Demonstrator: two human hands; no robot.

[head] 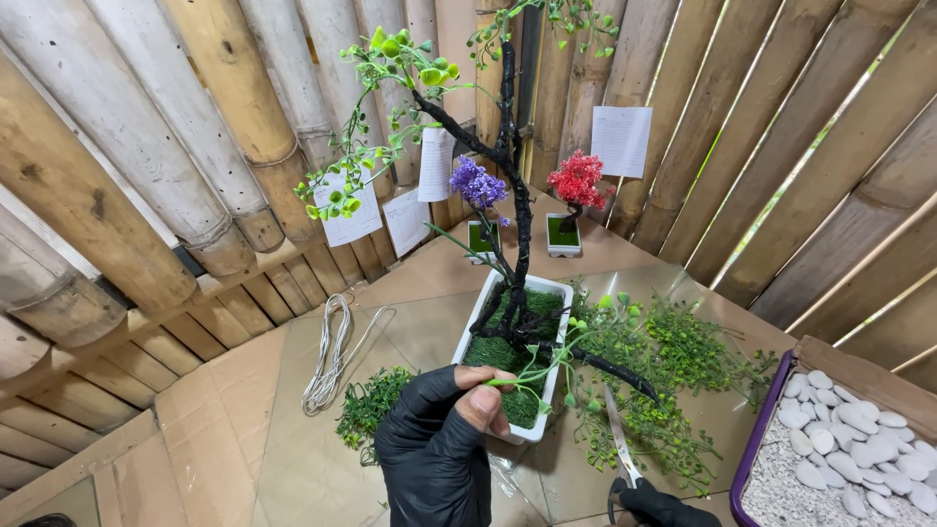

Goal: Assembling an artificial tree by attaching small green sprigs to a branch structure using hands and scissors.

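Left hand [444, 429], black glove, pinches thin green sprig [522, 381] between thumb and fingers, just over near end of white planter [485, 314]. Right hand [664, 507], also gloved, closed on scissors [619, 437], blades up, right of planter among loose greenery [673, 371]. Black tree trunk [512, 195] rises from planter. Wire coil [332, 356] lies left of planter on tabletop [293, 459].

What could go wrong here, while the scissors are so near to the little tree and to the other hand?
1. The scissors in the right hand point toward the left hand, which pinches a green sprig; a slip might nick the glove.
2. The blades lie close to the black branch and could cut its wrapping.
3. The tall tree might tip its white pot if pulled.
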